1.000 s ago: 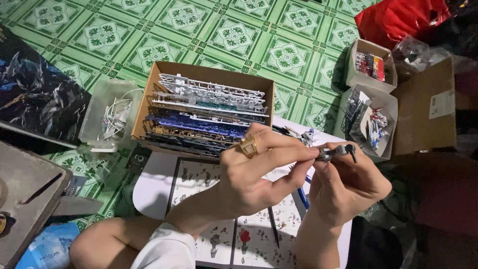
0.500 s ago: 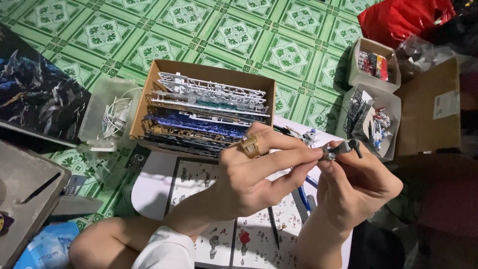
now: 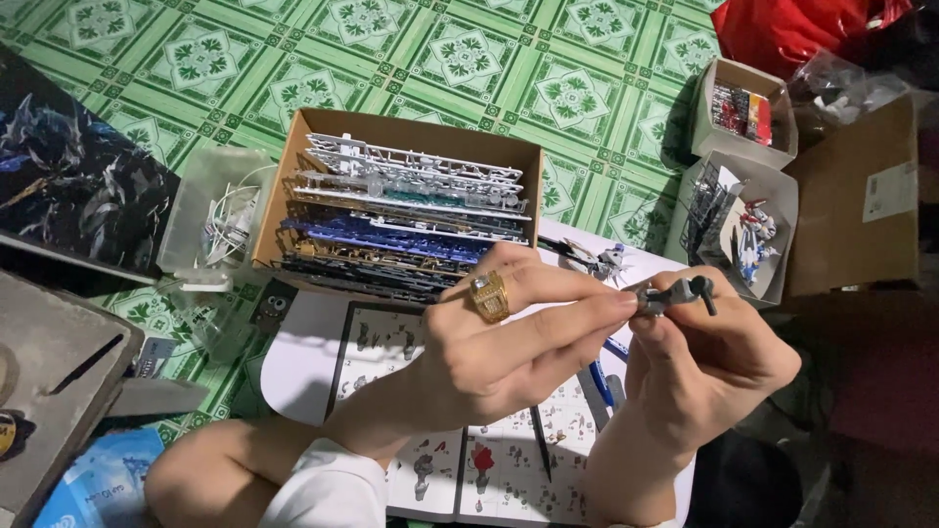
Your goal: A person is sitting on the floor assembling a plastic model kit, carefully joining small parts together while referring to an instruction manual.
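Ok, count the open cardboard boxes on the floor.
3. The big box of stacked plastic frames sits at centre; two small boxes stand at upper right, one behind the other. More may be hidden past the frame edge.

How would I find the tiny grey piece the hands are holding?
Start at the big cardboard box of plastic part frames on the green tiled floor. Just below it, the left hand and right hand meet fingertip to fingertip. The small dark grey part is pinched there, the only piece held up.
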